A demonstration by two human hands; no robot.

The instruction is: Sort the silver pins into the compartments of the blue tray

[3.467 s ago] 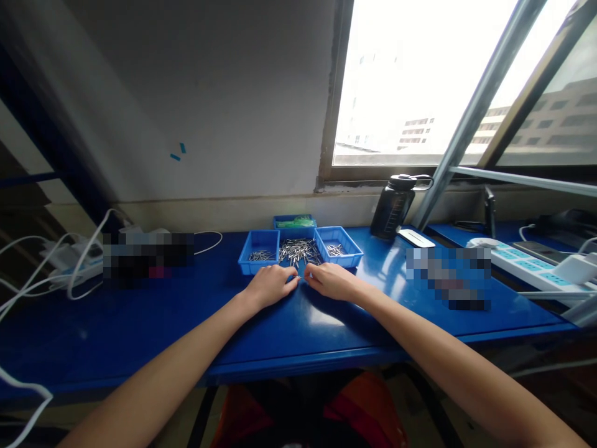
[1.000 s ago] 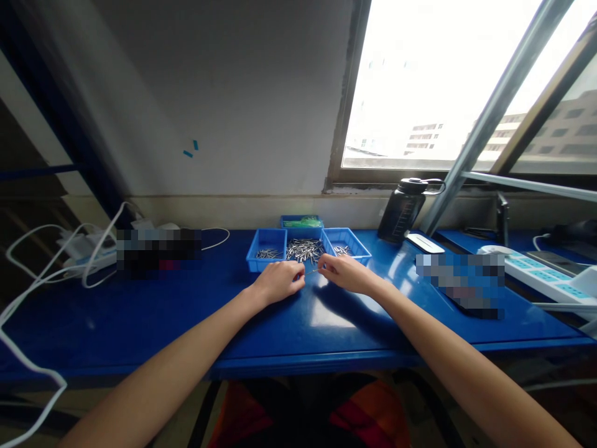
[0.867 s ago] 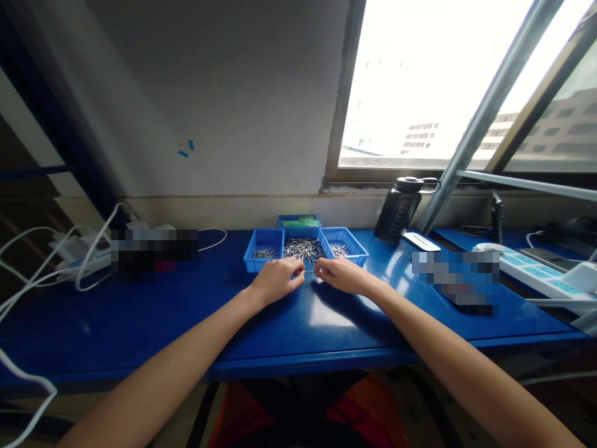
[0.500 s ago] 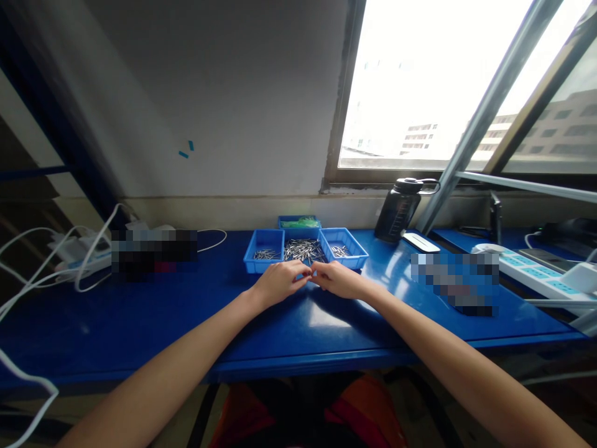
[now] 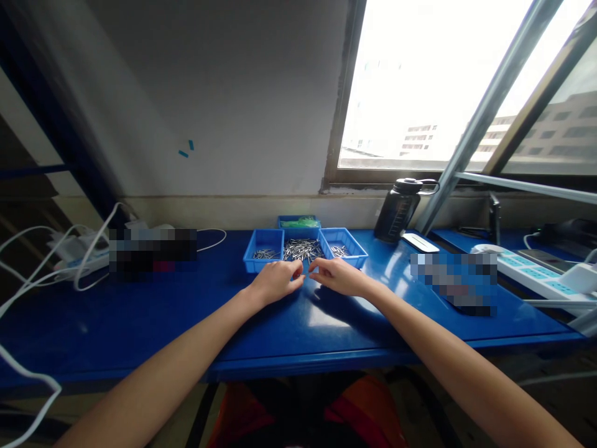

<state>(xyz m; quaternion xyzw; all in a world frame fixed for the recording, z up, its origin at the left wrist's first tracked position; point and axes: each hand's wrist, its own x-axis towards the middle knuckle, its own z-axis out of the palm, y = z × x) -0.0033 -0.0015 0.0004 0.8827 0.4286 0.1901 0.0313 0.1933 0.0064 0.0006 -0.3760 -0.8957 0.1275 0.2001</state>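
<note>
My left hand [image 5: 277, 281] hovers over the table just in front of the left blue bin [image 5: 263, 266]. Its thumb and index finger are curled together near the tips. Facing it across a small gap is my right hand [image 5: 339, 276], in front of the right blue bin [image 5: 356, 256], with fingers bent in a pinch. Whatever either hand holds is too small to make out. Between the bins lies a heap of thin silver metal pins [image 5: 304, 249]. Smaller amounts of similar pins lie in the left bin and the right bin.
Behind the heap stands another blue bin [image 5: 282, 221] with a green bag [image 5: 302, 222]. A black bottle [image 5: 397, 211] and a white flat device [image 5: 421, 242] are at the right. Power strips [image 5: 527, 270] and white cables [image 5: 93, 255] lie toward both sides of the blue table [image 5: 186, 311].
My hands have moved slightly apart; their fingertips met before and now a small gap shows between them. The bins and the heap stay in place.
</note>
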